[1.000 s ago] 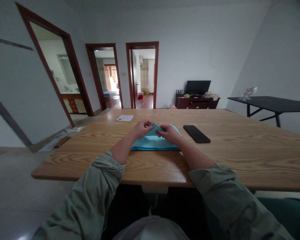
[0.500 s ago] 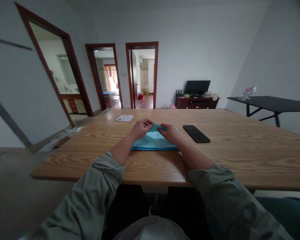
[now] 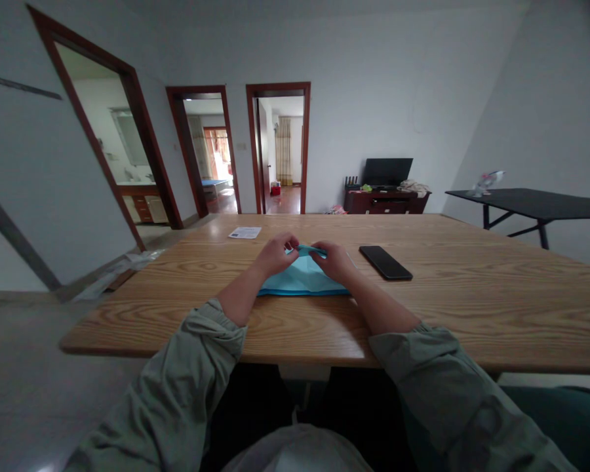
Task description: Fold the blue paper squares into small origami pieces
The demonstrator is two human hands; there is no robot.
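A light blue sheet (image 3: 305, 276), cloth or paper, lies on the wooden table (image 3: 187, 321) in front of me, with a darker blue layer along its near edge. Its far edge is raised and folded over between my hands. My left hand (image 3: 279, 254) pinches this edge on the left, fingers curled. On the right, my right hand (image 3: 333, 261) grips the same edge between thumb and fingers. The sheet's side corners are partly hidden behind my hands and wrists.
A black phone (image 3: 385, 263) lies to the right of the sheet. A small white card (image 3: 244, 233) is at the table's far left. Beyond the table stand a black table (image 3: 545, 202) at right and a cabinet (image 3: 388, 203) with a TV.
The raised far edge of the sheet has been folded down into a narrower strip between my fingers. Both hands have stayed in nearly the same place.
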